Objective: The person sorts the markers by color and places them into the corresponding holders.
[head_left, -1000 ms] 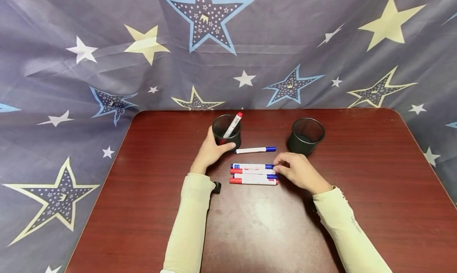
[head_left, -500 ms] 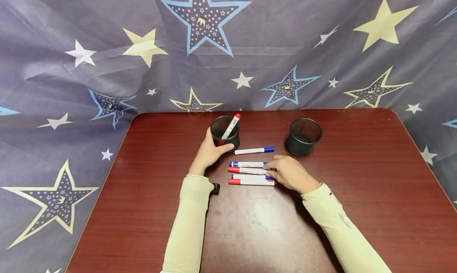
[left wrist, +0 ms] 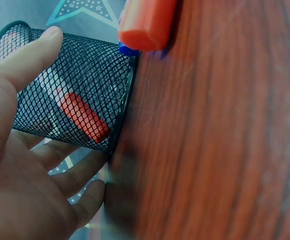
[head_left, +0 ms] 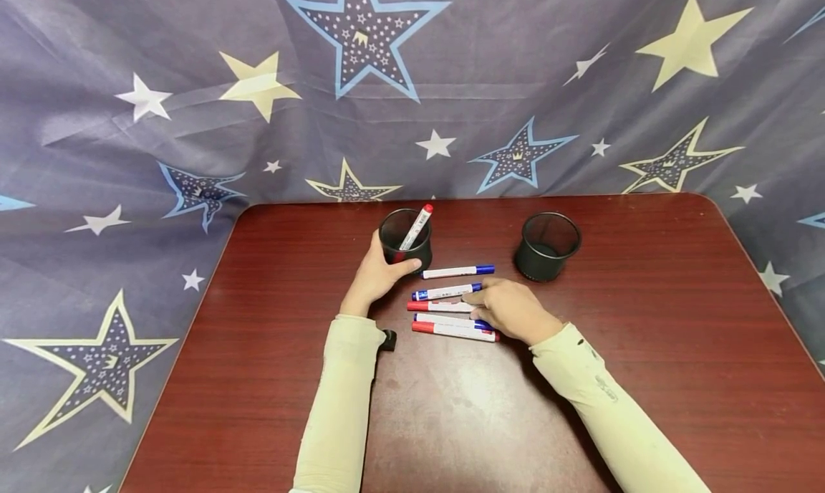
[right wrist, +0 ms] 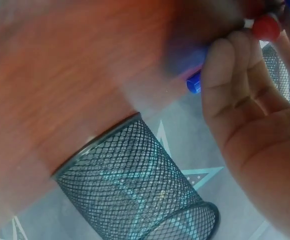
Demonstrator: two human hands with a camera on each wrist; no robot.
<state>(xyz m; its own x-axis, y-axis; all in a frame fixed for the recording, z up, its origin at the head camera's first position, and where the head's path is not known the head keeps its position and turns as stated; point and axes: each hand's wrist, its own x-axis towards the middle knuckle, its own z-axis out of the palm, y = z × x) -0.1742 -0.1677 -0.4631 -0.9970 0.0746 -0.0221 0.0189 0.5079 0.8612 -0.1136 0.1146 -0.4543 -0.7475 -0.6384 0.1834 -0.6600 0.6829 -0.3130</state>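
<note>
My left hand grips a black mesh pen cup, its thumb along the near side. A red-capped marker leans inside it. My right hand pinches the right end of another red-capped marker among those lying in the middle. Its red end shows between thumb and fingers in the right wrist view. A tilted blue marker lies just behind it. In front are another blue marker and a red one. One more blue marker lies close to the gripped cup.
A second black mesh cup stands behind my right hand, with no marker visible in it. The reddish-brown table ends at the back against a grey star-patterned cloth.
My right hand has moved left and slightly nearer, from the blue marker's end onto the red-capped marker. That marker has shifted left, and its neighbours have tilted. The left hand stays on the cup.
</note>
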